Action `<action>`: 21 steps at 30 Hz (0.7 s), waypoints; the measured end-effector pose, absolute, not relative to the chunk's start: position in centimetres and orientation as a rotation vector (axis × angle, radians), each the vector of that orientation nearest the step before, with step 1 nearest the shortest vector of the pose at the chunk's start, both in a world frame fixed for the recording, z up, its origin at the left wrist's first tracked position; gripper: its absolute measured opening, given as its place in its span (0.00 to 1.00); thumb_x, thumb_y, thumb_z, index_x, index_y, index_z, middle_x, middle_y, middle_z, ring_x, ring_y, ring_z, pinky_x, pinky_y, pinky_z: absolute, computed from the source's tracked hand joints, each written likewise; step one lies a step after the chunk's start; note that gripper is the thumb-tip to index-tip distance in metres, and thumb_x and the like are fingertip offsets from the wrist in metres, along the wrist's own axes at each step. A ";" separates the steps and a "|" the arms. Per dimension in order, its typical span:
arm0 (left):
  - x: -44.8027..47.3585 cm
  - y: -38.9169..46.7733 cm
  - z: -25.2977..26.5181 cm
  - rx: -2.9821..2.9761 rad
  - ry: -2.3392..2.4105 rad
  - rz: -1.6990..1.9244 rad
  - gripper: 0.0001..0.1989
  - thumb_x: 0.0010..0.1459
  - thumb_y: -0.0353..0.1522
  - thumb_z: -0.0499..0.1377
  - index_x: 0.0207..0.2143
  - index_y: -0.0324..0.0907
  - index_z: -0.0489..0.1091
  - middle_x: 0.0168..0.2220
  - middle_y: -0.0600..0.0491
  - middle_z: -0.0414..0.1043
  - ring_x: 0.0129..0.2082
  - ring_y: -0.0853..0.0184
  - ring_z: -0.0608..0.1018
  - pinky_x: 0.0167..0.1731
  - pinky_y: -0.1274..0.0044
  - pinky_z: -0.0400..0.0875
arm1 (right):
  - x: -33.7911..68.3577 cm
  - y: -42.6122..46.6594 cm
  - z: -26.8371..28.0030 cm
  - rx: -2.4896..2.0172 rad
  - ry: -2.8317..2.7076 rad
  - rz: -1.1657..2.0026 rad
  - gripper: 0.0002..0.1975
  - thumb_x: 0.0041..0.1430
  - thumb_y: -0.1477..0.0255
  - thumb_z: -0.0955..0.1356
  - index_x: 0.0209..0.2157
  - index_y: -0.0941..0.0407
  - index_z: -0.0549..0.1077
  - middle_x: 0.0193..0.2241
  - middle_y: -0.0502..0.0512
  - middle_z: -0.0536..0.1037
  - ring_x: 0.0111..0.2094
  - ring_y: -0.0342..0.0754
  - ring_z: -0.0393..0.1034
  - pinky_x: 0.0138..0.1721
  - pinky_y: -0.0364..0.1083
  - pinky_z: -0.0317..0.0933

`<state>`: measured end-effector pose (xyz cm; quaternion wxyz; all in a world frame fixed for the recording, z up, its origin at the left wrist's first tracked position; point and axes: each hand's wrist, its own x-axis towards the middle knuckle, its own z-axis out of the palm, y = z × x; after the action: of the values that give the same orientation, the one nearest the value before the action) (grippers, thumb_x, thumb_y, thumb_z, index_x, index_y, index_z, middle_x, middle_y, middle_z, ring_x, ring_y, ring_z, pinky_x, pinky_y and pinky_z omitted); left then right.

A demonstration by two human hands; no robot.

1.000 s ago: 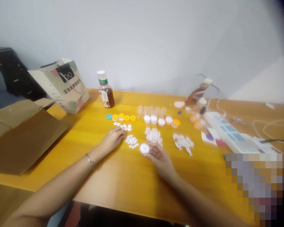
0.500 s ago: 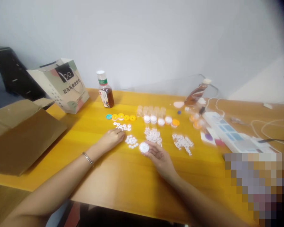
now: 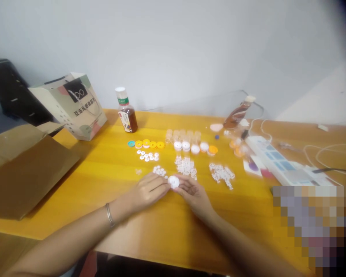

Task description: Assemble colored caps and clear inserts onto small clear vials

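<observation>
Pale grey wall [image 3: 173, 46] across the bkgd, w/ soft shading upper R & a lighter slanted area far R. Yellow-brown wood table [image 3: 233, 219] stands up against it, glossy, w/ a pale sheen nr the front edge, v dark below that edge. Btm L a brown wood surface [image 3: 5, 252], can't tell if floor

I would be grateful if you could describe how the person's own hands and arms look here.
A slim, shiny, silver-coloured bracelet circles the left wrist. The left hand and right hand wear no gloves, and the right wrist shows nothing worn. Both forearms are bare, with no sleeves in view.
</observation>
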<state>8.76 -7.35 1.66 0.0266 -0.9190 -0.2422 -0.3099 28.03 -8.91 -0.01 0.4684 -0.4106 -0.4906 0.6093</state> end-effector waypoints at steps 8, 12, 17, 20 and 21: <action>9.0 -7.7 2.7 -2.761 -0.671 -0.792 0.07 0.58 0.25 0.51 0.38 0.35 0.67 0.34 0.47 0.72 0.33 0.68 0.70 0.32 0.75 0.64 | 27.9 -9.0 -0.1 -0.993 -1.198 1.521 0.15 0.45 0.72 0.71 0.38 0.52 0.71 0.33 0.51 0.76 0.34 0.43 0.69 0.42 0.46 0.63; 9.0 -7.9 2.8 -2.748 -0.626 -0.753 0.09 0.58 0.24 0.50 0.41 0.33 0.66 0.36 0.45 0.72 0.36 0.66 0.71 0.33 0.74 0.65 | 27.9 -9.0 -0.1 -0.991 -1.199 1.527 0.15 0.45 0.73 0.71 0.39 0.52 0.71 0.34 0.51 0.76 0.35 0.44 0.69 0.43 0.46 0.62; 9.0 -8.0 2.7 -2.763 -0.611 -0.753 0.10 0.58 0.23 0.50 0.42 0.33 0.65 0.37 0.45 0.71 0.39 0.65 0.71 0.35 0.73 0.66 | 28.0 -9.0 -0.3 -0.966 -1.195 1.539 0.15 0.46 0.72 0.71 0.39 0.52 0.71 0.34 0.50 0.76 0.35 0.43 0.69 0.43 0.46 0.62; 9.0 -8.1 2.8 -2.770 -0.629 -0.732 0.10 0.58 0.23 0.49 0.42 0.34 0.66 0.38 0.45 0.72 0.39 0.65 0.71 0.35 0.73 0.66 | 28.0 -9.1 -0.4 -0.966 -1.199 1.542 0.15 0.46 0.72 0.71 0.39 0.52 0.71 0.34 0.51 0.76 0.35 0.43 0.69 0.43 0.46 0.62; 9.0 -8.1 2.9 -2.774 -0.631 -0.723 0.10 0.58 0.23 0.49 0.42 0.34 0.66 0.38 0.45 0.72 0.39 0.65 0.71 0.35 0.73 0.66 | 28.0 -9.1 -0.3 -0.971 -1.200 1.540 0.15 0.46 0.72 0.71 0.39 0.52 0.71 0.34 0.51 0.76 0.35 0.44 0.69 0.43 0.46 0.62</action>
<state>9.01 -8.10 2.88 0.1029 -0.9401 -0.2137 -0.2449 27.98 -9.07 -0.32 0.4623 -0.3950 -0.4881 0.6261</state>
